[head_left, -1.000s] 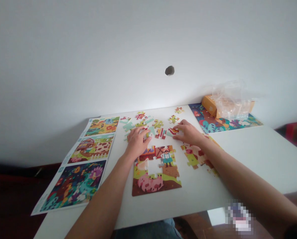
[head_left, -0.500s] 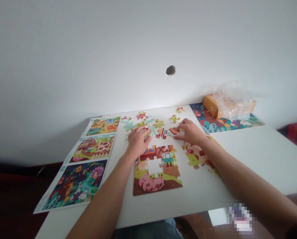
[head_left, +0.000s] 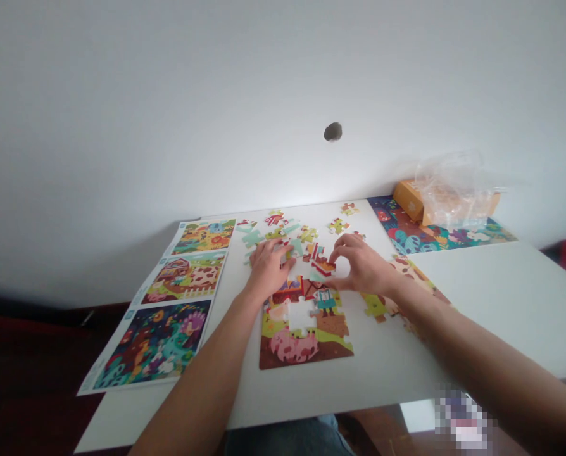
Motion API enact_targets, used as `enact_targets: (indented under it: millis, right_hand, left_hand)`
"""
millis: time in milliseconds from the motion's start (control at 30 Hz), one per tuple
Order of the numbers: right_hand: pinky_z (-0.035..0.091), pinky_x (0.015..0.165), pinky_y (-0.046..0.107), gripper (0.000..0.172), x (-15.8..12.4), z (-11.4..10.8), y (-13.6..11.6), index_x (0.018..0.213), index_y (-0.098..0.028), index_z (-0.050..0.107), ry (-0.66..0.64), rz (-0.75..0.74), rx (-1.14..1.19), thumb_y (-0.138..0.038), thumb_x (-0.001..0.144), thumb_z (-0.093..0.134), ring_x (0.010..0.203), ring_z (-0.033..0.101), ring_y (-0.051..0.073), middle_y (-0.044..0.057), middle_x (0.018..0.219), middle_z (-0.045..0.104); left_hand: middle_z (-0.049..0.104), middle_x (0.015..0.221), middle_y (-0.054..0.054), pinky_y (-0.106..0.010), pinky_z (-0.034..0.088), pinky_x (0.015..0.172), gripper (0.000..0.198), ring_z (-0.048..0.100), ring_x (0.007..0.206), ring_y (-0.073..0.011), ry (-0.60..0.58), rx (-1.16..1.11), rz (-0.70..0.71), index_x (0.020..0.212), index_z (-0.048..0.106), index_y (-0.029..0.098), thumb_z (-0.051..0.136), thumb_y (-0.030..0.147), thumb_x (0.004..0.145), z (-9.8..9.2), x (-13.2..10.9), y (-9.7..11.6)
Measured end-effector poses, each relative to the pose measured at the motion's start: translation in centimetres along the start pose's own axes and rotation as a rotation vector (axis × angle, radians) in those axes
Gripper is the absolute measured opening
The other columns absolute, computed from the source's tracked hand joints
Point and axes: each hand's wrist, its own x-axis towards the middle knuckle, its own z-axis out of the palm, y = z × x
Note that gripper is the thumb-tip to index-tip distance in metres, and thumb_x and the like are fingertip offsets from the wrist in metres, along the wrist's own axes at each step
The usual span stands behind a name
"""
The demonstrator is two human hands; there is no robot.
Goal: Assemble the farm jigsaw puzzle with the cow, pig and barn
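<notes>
My right hand (head_left: 366,269) grips a red and orange puzzle piece (head_left: 323,268) between thumb and fingers, just above the top edge of the partly assembled farm puzzle (head_left: 295,348). That puzzle shows a pig, a hen and a farmer, with a white gap in its middle. Resting over loose puzzle pieces (head_left: 252,238) is my left hand (head_left: 270,269), its fingers bent and its thumb apart; what lies beneath its fingers is hidden. Another joined section with a spotted cow (head_left: 409,269) lies partly under my right forearm.
A printed sheet with three pictures (head_left: 188,278) lies on the left of the white table (head_left: 382,380). At the back right, an orange box (head_left: 409,197) and a clear plastic bag (head_left: 456,196) sit on a dark, colourful puzzle (head_left: 406,239). The wall (head_left: 264,126) has a round hole.
My right hand has drawn the red and orange piece towards me and left, to the top of the farm puzzle. My left hand stays over the loose pieces. The view has shifted slightly.
</notes>
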Motion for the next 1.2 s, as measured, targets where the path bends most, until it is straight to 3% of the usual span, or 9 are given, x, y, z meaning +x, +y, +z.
enact_targets:
  millis: [100, 233, 833, 1000, 1200]
  right_hand:
    - [0.047, 0.087, 0.040, 0.039, -0.8, 0.9, -3.4, 0.095, -0.020, 0.071, -0.100, -0.135, 0.031, -0.047, 0.069, 0.082, 0.098, 0.054, 0.026, 0.010, 0.106, 0.058]
    - [0.048, 0.084, 0.038, 0.040, -1.2, 2.5, -5.7, 0.091, -0.018, 0.069, -0.199, -0.173, 0.025, -0.046, 0.067, 0.084, 0.094, 0.052, 0.024, 0.010, 0.104, 0.058]
    - [0.046, 0.081, 0.038, 0.040, -1.3, 2.5, -5.8, 0.094, -0.018, 0.066, -0.210, -0.167, -0.060, -0.048, 0.071, 0.080, 0.092, 0.050, 0.024, 0.009, 0.102, 0.056]
    - [0.047, 0.087, 0.039, 0.038, -0.6, 1.9, -4.1, 0.097, -0.017, 0.068, -0.125, -0.128, -0.048, -0.045, 0.073, 0.080, 0.096, 0.053, 0.025, 0.010, 0.102, 0.058]
    - [0.046, 0.090, 0.042, 0.032, 0.3, 0.2, 1.6, 0.091, -0.016, 0.069, 0.074, 0.242, -0.283, -0.046, 0.078, 0.073, 0.096, 0.057, 0.029, 0.013, 0.098, 0.060]
  left_hand:
    - [0.058, 0.134, -0.008, -0.053, 0.038, 0.108, 0.031, 0.050, 0.125, -0.0337, -0.013, -0.001, 0.002, 0.117, 0.071, 0.028, 0.063, 0.035, 0.088, 0.0, 0.0, 0.0]
    - [0.057, 0.136, -0.008, -0.053, 0.037, 0.109, 0.033, 0.049, 0.126, -0.0337, -0.027, 0.007, -0.001, 0.120, 0.070, 0.028, 0.061, 0.035, 0.089, -0.1, -0.1, 0.1]
    - [0.057, 0.136, -0.007, -0.051, 0.037, 0.110, 0.034, 0.048, 0.127, -0.0323, -0.052, 0.043, -0.016, 0.122, 0.069, 0.028, 0.062, 0.035, 0.090, -0.4, -0.1, 0.5]
    - [0.057, 0.136, -0.006, -0.049, 0.038, 0.110, 0.033, 0.048, 0.127, -0.0311, -0.049, 0.046, -0.024, 0.121, 0.069, 0.028, 0.064, 0.034, 0.089, -0.5, -0.1, 0.6]
    - [0.058, 0.135, -0.006, -0.049, 0.039, 0.110, 0.034, 0.049, 0.126, -0.0303, -0.029, 0.022, -0.036, 0.120, 0.070, 0.027, 0.067, 0.034, 0.087, -0.5, 0.0, 0.4]
